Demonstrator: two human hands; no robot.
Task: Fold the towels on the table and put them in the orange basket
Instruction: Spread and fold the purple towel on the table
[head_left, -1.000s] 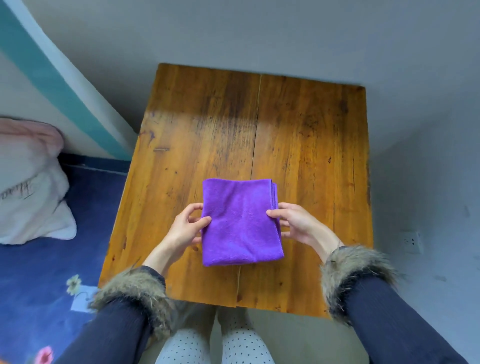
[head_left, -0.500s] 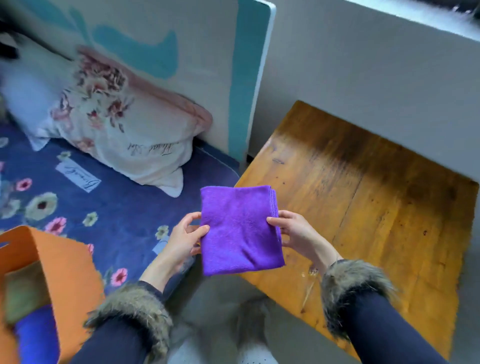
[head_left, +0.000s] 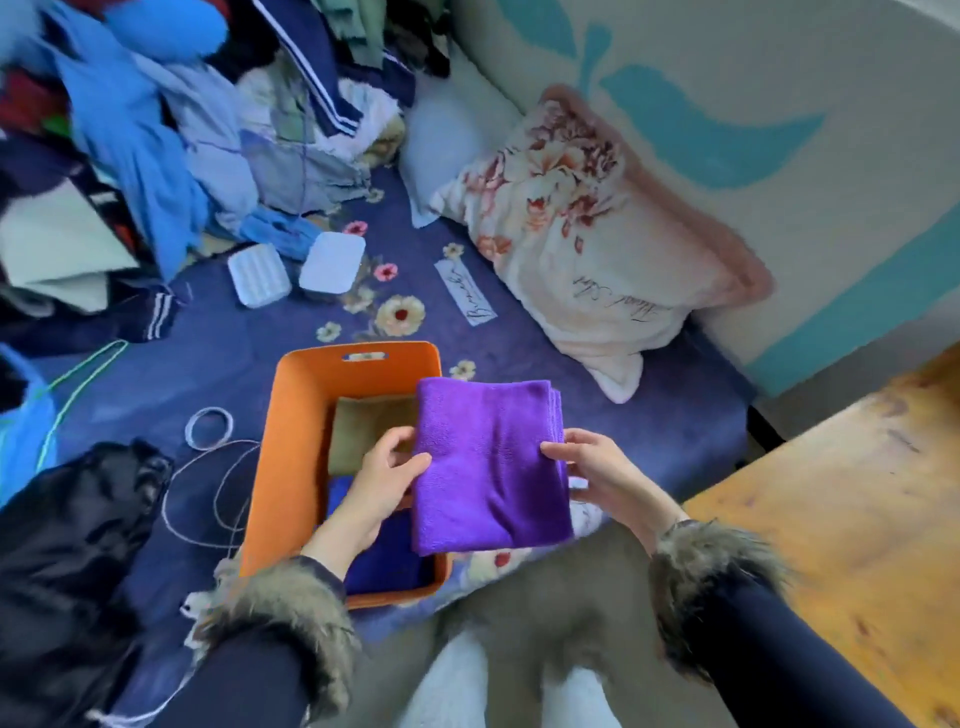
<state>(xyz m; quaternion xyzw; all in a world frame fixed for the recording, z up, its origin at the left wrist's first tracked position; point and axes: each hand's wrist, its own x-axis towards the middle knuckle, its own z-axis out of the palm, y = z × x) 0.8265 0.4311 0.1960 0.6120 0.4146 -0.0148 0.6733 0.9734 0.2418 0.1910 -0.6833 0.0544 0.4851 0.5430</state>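
A folded purple towel (head_left: 488, 467) hangs in the air between my hands, over the right edge of the orange basket (head_left: 291, 447). My left hand (head_left: 382, 486) pinches its left edge and my right hand (head_left: 597, 473) pinches its right edge. The basket stands on the blue flowered bed cover. Inside it lie an olive towel (head_left: 363, 428) at the far end and a dark blue towel (head_left: 387, 558) at the near end, partly hidden by my left hand and the purple towel.
The wooden table (head_left: 841, 519) is at the right. A flowered pillow (head_left: 587, 234) leans on the wall behind the basket. A pile of clothes (head_left: 182, 130) fills the far left, with a black garment (head_left: 67, 545) and loose cord (head_left: 208, 488) left of the basket.
Both hands lifted the purple towel off the table and carried it left. The view swung from the table to the bed, and the towel now hangs over the orange basket.
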